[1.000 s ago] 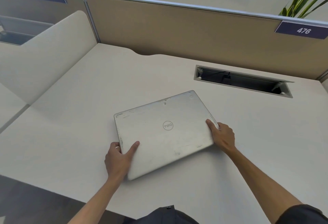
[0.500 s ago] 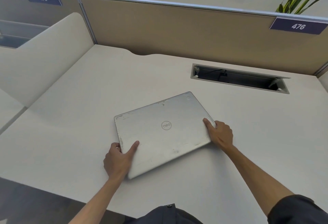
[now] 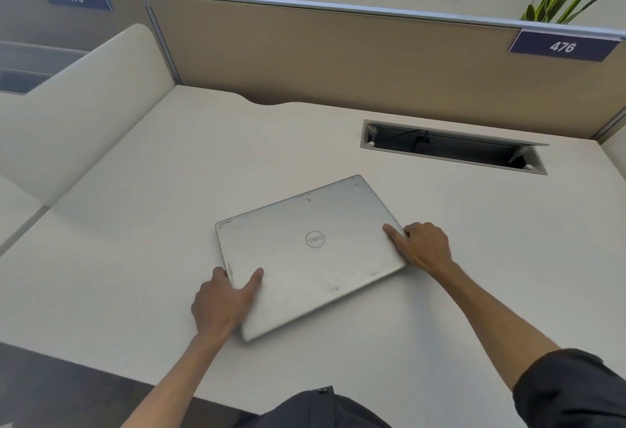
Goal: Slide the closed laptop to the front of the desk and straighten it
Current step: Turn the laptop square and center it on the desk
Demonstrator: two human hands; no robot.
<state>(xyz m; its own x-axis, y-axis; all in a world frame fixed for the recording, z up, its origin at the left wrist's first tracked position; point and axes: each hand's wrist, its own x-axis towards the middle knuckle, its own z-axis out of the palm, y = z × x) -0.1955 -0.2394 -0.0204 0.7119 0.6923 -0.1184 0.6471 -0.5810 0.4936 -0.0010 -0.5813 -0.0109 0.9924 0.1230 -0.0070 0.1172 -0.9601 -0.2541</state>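
Note:
A closed silver laptop (image 3: pixel 311 255) with a round logo lies flat on the white desk (image 3: pixel 135 224), skewed so its right side points away from me. My left hand (image 3: pixel 220 305) grips its near left corner, thumb on the lid and fingers round the left edge. My right hand (image 3: pixel 423 246) holds the right edge, thumb resting on the lid near the corner. The laptop's near corner sits a short way back from the desk's front edge.
An open cable hatch (image 3: pixel 454 148) is set into the desk behind the laptop at right. A tan partition (image 3: pixel 338 61) with a sign reading 476 closes the back. A cream divider (image 3: pixel 84 116) bounds the left side. The desk's front edge runs just before my body.
The laptop and both hands hold almost the same pose; the view has shifted slightly. The laptop's tilt looks unchanged.

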